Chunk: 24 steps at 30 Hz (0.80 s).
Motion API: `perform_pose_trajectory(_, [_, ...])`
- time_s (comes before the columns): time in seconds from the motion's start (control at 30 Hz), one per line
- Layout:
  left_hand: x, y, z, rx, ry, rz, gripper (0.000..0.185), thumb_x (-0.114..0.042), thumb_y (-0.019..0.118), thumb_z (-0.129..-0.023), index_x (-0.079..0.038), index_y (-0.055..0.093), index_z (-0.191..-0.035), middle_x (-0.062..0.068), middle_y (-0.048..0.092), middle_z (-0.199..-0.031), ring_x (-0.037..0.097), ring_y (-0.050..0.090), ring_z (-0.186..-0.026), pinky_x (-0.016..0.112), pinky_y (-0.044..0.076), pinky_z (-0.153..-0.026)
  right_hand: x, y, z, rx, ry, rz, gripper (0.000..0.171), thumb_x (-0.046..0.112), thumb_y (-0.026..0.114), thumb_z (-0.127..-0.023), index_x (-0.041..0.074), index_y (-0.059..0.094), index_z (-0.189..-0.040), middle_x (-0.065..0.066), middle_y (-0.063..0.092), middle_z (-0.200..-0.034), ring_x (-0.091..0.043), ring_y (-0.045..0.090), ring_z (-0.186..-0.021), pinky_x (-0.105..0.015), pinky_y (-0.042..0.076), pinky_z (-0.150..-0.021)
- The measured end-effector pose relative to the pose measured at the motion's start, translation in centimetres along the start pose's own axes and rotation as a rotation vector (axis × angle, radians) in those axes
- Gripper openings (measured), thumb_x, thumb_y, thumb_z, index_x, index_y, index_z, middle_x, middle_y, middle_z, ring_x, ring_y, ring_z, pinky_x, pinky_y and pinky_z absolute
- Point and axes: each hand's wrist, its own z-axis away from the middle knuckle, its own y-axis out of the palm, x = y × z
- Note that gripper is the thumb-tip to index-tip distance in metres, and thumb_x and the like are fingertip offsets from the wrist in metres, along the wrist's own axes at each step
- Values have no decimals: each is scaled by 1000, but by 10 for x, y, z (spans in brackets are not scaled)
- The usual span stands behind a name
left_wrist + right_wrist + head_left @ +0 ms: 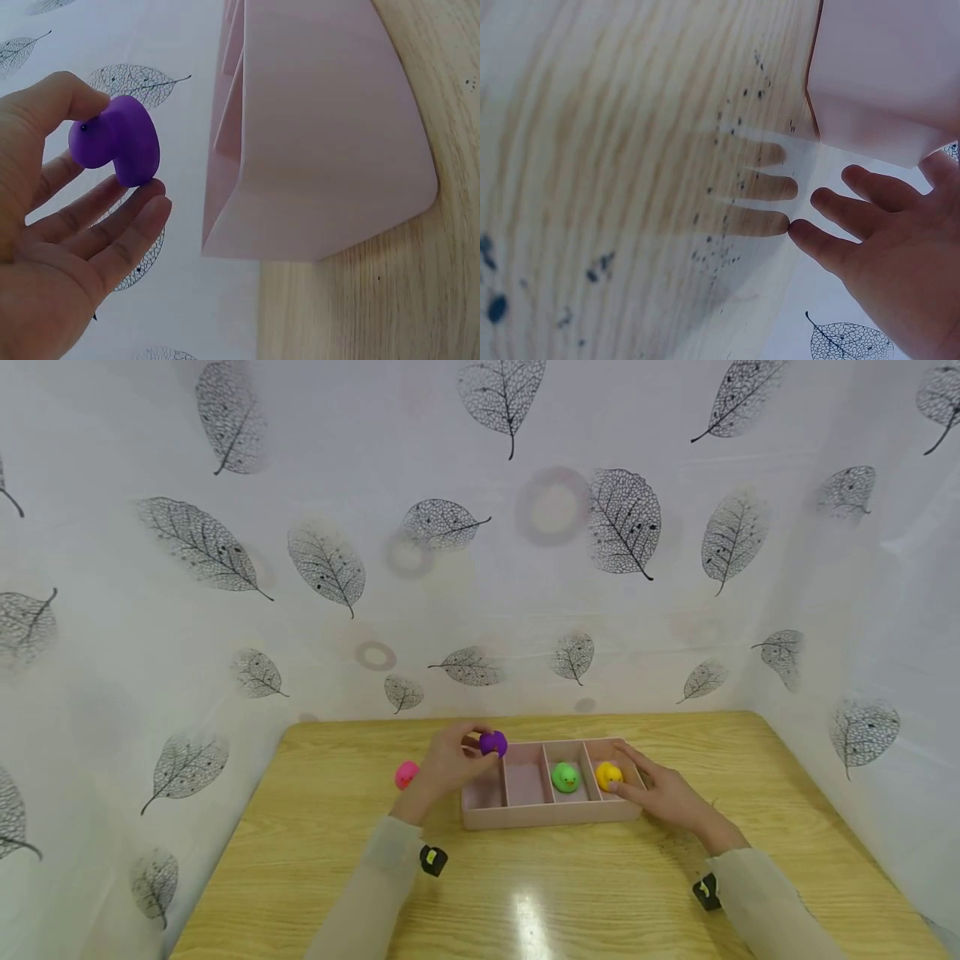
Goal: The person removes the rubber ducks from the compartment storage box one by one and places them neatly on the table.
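Observation:
My left hand (450,762) pinches a purple toy duck (493,744) between thumb and fingers. It holds the duck over the left end of a pink divided box (551,814). In the left wrist view the purple duck (135,142) stands out beside the box wall (330,135). A green toy duck (566,778) sits in the third compartment from the left, a yellow duck (608,774) in the rightmost one. My right hand (667,792) spans the box's right end, thumb at the yellow duck and index finger at the far corner. The other fingers (851,214) extend outside the box.
A pink toy duck (407,775) lies on the wooden table (322,843) left of the box, partly behind my left wrist. A white leaf-print sheet (487,593) stands behind the table and along both sides.

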Motion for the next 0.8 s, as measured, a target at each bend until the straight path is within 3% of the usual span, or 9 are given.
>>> perform_pose_trajectory(0.27, [9,-9,6,-76,32,26,31,-9,79,-89,-7,72,-119,14,74,-114,24,71,-93,32,63,-80,4,-1,1,7,6,-5,85,55,62,-102,25,20,-170,-32,34,-165,-60,50,-137,-74,48,-103])
perform_pose_trajectory(0.5, [15,-14,9,-159,170,-27,30,-7,74,-87,-3,71,-116,16,76,-105,26,71,-91,29,62,-75,6,-1,1,12,22,-7,86,56,62,-102,24,20,-170,-33,35,-164,-61,49,-136,-74,48,-102])
perform_pose_trajectory(0.67, [20,-21,12,-170,218,-43,31,-7,74,-88,-3,69,-119,16,76,-107,27,71,-90,29,62,-74,2,0,1,6,23,1,86,56,62,-102,25,20,-170,-33,36,-164,-59,52,-135,-73,49,-102])
perform_pose_trajectory(0.8, [27,-29,16,-172,216,-40,32,-6,74,-90,-4,68,-122,17,74,-111,28,70,-94,29,62,-76,1,1,0,4,19,5,86,57,61,-102,25,20,-170,-33,36,-163,-59,53,-134,-73,49,-102])
